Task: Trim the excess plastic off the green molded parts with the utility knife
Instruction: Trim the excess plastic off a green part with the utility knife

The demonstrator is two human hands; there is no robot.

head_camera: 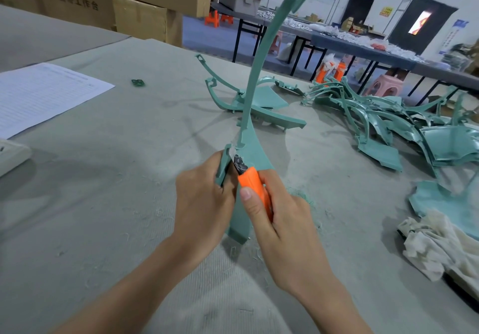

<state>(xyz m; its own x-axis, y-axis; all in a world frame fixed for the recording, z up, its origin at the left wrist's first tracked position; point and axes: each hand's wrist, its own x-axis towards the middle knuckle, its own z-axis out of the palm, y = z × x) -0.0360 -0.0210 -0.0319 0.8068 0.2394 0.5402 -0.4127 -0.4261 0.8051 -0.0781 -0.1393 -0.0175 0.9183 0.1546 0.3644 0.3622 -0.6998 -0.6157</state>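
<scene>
Your right hand point(280, 219) covers most of the utility knife point(252, 183); blade blurred against the green part point(253, 82), whose top runs off the upper edge. Your left hand point(204, 199): fingers hidden behind that part. Paper sheet point(39, 95): print too small to read.

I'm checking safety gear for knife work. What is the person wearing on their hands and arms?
Nothing that shows. The left hand and right hand are bare: no gloves, rings or watch. No sleeves show either, right down to the picture's lower edge.
</scene>
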